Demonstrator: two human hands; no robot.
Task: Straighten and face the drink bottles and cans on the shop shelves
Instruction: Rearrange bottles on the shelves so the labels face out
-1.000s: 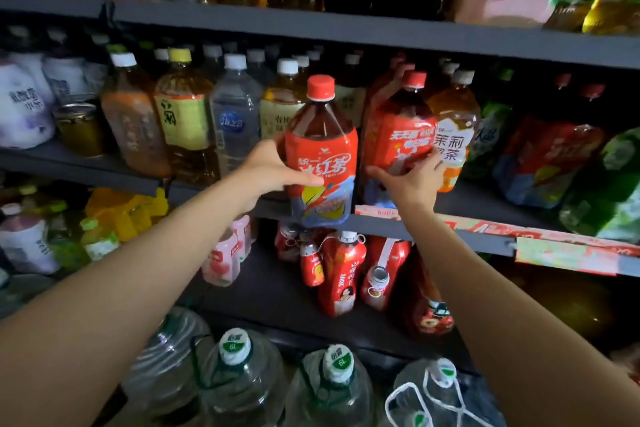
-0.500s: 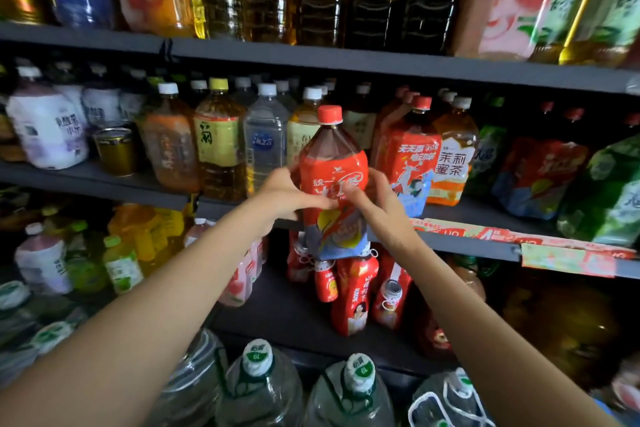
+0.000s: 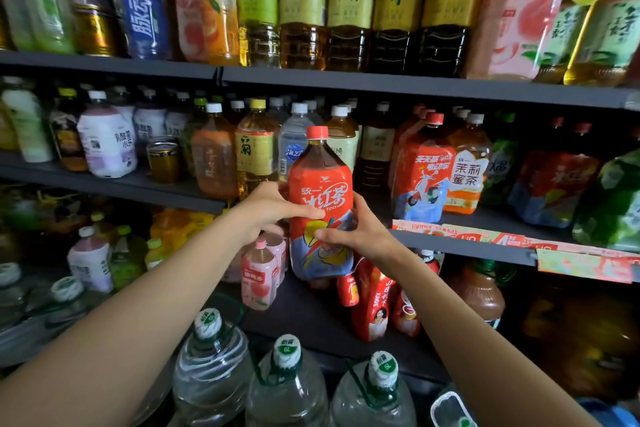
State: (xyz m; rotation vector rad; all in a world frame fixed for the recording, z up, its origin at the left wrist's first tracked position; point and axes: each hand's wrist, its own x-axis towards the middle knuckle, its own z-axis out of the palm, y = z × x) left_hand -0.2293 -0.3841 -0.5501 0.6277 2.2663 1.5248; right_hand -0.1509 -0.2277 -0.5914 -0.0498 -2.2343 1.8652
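Red-labelled tea bottle (image 3: 320,204) upright, cap up, label facing camera.

Both hands (image 3: 266,215) grip the red tea bottle (image 3: 320,191).

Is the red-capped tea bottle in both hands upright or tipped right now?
Nearly upright. The red-capped tea bottle has its cap at top, label facing out, held by the left hand and right hand.

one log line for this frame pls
hands: left + right both grip red-label tea bottle | bottle: upright, label facing out, in front of middle shelf edge
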